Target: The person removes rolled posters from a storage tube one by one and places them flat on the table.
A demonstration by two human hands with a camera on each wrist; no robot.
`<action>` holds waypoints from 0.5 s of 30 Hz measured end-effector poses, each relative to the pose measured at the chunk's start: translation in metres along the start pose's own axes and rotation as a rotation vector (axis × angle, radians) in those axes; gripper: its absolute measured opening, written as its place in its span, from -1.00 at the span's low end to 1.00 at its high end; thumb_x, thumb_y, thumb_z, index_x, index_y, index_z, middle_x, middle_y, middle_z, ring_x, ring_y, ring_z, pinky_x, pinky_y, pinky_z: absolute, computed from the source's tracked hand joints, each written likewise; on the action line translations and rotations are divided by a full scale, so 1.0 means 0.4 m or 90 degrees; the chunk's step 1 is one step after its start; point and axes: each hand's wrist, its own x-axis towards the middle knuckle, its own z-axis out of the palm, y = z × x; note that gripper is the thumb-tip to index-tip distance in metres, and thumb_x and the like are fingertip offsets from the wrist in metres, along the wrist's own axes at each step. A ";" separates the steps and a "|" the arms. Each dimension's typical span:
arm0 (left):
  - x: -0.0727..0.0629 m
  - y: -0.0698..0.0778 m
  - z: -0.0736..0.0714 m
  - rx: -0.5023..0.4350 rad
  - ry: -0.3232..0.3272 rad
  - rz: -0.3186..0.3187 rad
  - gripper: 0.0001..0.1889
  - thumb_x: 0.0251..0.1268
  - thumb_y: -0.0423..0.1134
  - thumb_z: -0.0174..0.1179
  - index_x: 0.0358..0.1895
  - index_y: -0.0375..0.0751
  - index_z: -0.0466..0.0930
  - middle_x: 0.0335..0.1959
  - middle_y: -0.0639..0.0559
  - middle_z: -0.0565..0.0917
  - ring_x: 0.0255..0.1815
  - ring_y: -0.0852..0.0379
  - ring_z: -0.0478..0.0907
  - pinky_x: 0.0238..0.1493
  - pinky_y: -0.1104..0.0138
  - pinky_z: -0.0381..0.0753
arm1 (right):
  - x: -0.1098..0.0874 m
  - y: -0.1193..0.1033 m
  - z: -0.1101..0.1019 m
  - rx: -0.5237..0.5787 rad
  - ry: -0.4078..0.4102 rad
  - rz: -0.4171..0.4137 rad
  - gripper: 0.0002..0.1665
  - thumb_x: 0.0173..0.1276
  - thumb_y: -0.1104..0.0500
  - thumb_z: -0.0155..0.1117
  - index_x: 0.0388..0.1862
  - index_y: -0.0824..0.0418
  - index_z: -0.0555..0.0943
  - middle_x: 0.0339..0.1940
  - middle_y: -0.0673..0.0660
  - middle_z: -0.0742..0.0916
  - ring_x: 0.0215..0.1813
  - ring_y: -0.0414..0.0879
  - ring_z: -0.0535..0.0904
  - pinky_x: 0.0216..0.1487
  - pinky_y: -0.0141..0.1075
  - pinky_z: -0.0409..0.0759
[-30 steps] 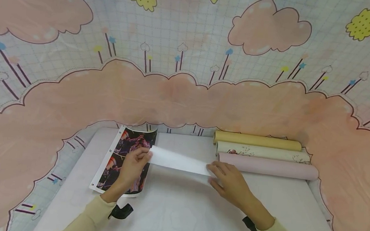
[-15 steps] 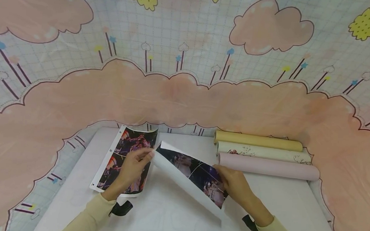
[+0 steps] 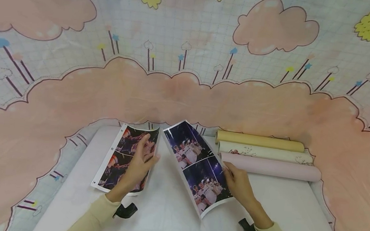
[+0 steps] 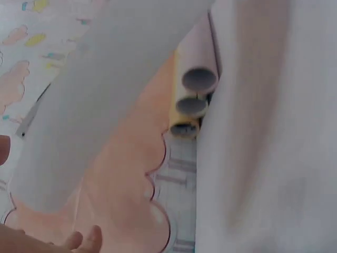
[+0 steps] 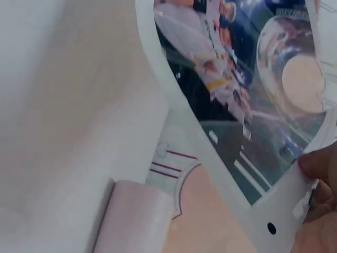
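Note:
A glossy photo sheet (image 3: 197,170), printed with two pictures of a group of people, hangs tilted above the table. My right hand (image 3: 239,182) pinches its right edge; in the right wrist view the thumb (image 5: 318,163) lies on the sheet's white border. The left hand (image 3: 137,171) holds nothing, fingers apart, over a second photo sheet (image 3: 110,171) with two dark reddish pictures. Whether it touches that sheet I cannot tell. In the left wrist view, the held sheet's white back (image 4: 105,95) shows above some fingertips (image 4: 92,240).
Three rolls lie at the back right of the white table (image 3: 164,221): a yellow roll (image 3: 260,140), a white flowered roll (image 3: 263,152) and a pink roll (image 3: 271,167). Behind hangs a patterned cloth (image 3: 189,98) with clouds. Each wrist wears a black strap (image 3: 126,210).
The sheet, first edge-on between both hands, has turned its printed side up toward the head camera. My left hand has let go of it and spread its fingers; the right hand still holds it.

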 end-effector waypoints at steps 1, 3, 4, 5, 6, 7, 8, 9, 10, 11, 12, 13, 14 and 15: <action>-0.002 0.003 0.016 -0.027 -0.005 -0.010 -0.13 0.39 -0.33 0.17 0.58 -0.01 -0.22 0.62 -0.17 -0.12 0.56 -0.29 0.07 0.40 -0.15 0.27 | 0.001 0.000 0.003 -0.003 0.017 0.005 -0.75 0.34 0.40 0.23 -0.02 0.32 0.67 -0.61 0.02 0.67 -0.61 -0.41 0.30 -0.63 -0.49 0.33; -0.005 0.006 0.051 -0.067 -0.011 -0.024 -0.06 0.34 -0.37 0.20 0.59 -0.02 -0.28 0.62 -0.16 -0.16 0.56 -0.28 0.06 0.39 -0.13 0.32 | 0.005 -0.004 0.010 -0.013 0.055 0.009 -0.75 0.34 0.40 0.24 -0.02 0.33 0.67 -0.53 0.11 0.75 -0.59 -0.35 0.38 -0.59 -0.43 0.43; -0.007 0.008 0.070 -0.083 -0.012 -0.034 -0.04 0.32 -0.37 0.22 0.59 -0.01 -0.29 0.62 -0.15 -0.16 0.56 -0.28 0.07 0.37 -0.13 0.35 | 0.007 -0.007 0.014 -0.015 0.072 0.011 -0.75 0.33 0.40 0.25 -0.03 0.34 0.67 -0.49 0.15 0.77 -0.58 -0.31 0.42 -0.57 -0.39 0.48; -0.009 0.008 0.088 -0.098 -0.014 -0.043 -0.01 0.30 -0.35 0.24 0.59 0.00 -0.30 0.62 -0.14 -0.16 0.56 -0.27 0.07 0.35 -0.12 0.38 | 0.009 -0.009 0.018 -0.020 0.087 0.013 -0.76 0.33 0.40 0.25 -0.04 0.34 0.67 -0.46 0.18 0.79 -0.57 -0.29 0.47 -0.55 -0.35 0.53; -0.010 0.006 0.106 -0.107 -0.015 -0.049 0.01 0.29 -0.33 0.26 0.59 -0.01 -0.32 0.62 -0.17 -0.16 0.55 -0.29 0.09 0.33 -0.13 0.40 | 0.010 -0.013 0.022 -0.023 0.101 0.016 -0.77 0.33 0.40 0.25 -0.05 0.34 0.68 -0.45 0.20 0.79 -0.57 -0.27 0.50 -0.54 -0.32 0.56; -0.011 0.004 0.123 -0.113 -0.015 -0.061 0.03 0.27 -0.29 0.29 0.59 0.00 -0.32 0.61 -0.18 -0.14 0.54 -0.30 0.11 0.32 -0.13 0.42 | 0.012 -0.016 0.026 -0.024 0.112 0.022 -0.77 0.32 0.39 0.25 -0.05 0.33 0.68 -0.45 0.20 0.79 -0.57 -0.24 0.52 -0.54 -0.29 0.57; -0.011 0.002 0.138 -0.114 -0.013 -0.072 0.03 0.26 -0.24 0.31 0.59 0.02 -0.31 0.60 -0.19 -0.12 0.53 -0.31 0.12 0.31 -0.13 0.43 | 0.013 -0.020 0.030 -0.024 0.122 0.026 -0.77 0.32 0.39 0.26 -0.05 0.33 0.69 -0.45 0.21 0.79 -0.57 -0.23 0.53 -0.54 -0.27 0.58; -0.012 0.000 0.151 -0.121 -0.009 -0.085 0.04 0.25 -0.20 0.33 0.58 0.05 -0.30 0.59 -0.19 -0.10 0.52 -0.31 0.14 0.30 -0.13 0.45 | 0.015 -0.023 0.034 -0.022 0.129 0.031 -0.77 0.33 0.39 0.25 -0.05 0.33 0.69 -0.45 0.21 0.79 -0.57 -0.22 0.54 -0.54 -0.27 0.57; -0.012 -0.003 0.163 -0.136 -0.003 -0.094 0.04 0.24 -0.18 0.34 0.58 0.06 -0.28 0.58 -0.21 -0.08 0.51 -0.32 0.16 0.28 -0.13 0.47 | 0.017 -0.026 0.037 -0.020 0.134 0.035 -0.77 0.33 0.38 0.25 -0.05 0.32 0.69 -0.46 0.20 0.79 -0.57 -0.22 0.54 -0.55 -0.27 0.57; -0.011 -0.006 0.173 -0.149 0.005 -0.103 0.03 0.23 -0.17 0.35 0.57 0.06 -0.26 0.56 -0.22 -0.05 0.49 -0.32 0.18 0.25 -0.11 0.51 | 0.018 -0.029 0.040 -0.020 0.139 0.039 -0.77 0.33 0.38 0.25 -0.05 0.32 0.69 -0.46 0.20 0.79 -0.57 -0.22 0.53 -0.55 -0.28 0.56; -0.009 -0.010 0.181 -0.159 0.013 -0.112 0.01 0.22 -0.17 0.36 0.56 0.06 -0.22 0.54 -0.23 -0.01 0.46 -0.32 0.22 0.21 -0.07 0.55 | 0.018 -0.031 0.043 -0.018 0.145 0.041 -0.77 0.33 0.39 0.25 -0.05 0.33 0.69 -0.46 0.20 0.79 -0.58 -0.22 0.51 -0.56 -0.29 0.54; -0.008 -0.012 0.188 -0.175 0.022 -0.120 -0.01 0.22 -0.19 0.35 0.55 0.06 -0.18 0.52 -0.23 0.04 0.43 -0.30 0.26 0.16 -0.03 0.59 | 0.019 -0.033 0.045 -0.018 0.150 0.043 -0.77 0.32 0.39 0.25 -0.05 0.33 0.69 -0.47 0.20 0.79 -0.59 -0.23 0.49 -0.56 -0.29 0.53; -0.006 -0.017 0.193 -0.185 0.030 -0.123 -0.05 0.23 -0.21 0.34 0.54 0.03 -0.14 0.48 -0.24 0.09 0.39 -0.29 0.31 0.09 0.03 0.64 | 0.020 -0.035 0.046 -0.016 0.154 0.043 -0.77 0.32 0.39 0.25 -0.06 0.33 0.69 -0.47 0.20 0.79 -0.59 -0.23 0.47 -0.57 -0.31 0.52; -0.005 -0.021 0.196 -0.192 0.037 -0.124 -0.10 0.25 -0.25 0.31 0.53 0.00 -0.11 0.46 -0.25 0.14 0.34 -0.27 0.35 0.03 0.09 0.67 | 0.020 -0.036 0.047 -0.015 0.157 0.044 -0.77 0.32 0.39 0.25 -0.06 0.34 0.69 -0.47 0.21 0.79 -0.59 -0.24 0.46 -0.57 -0.31 0.51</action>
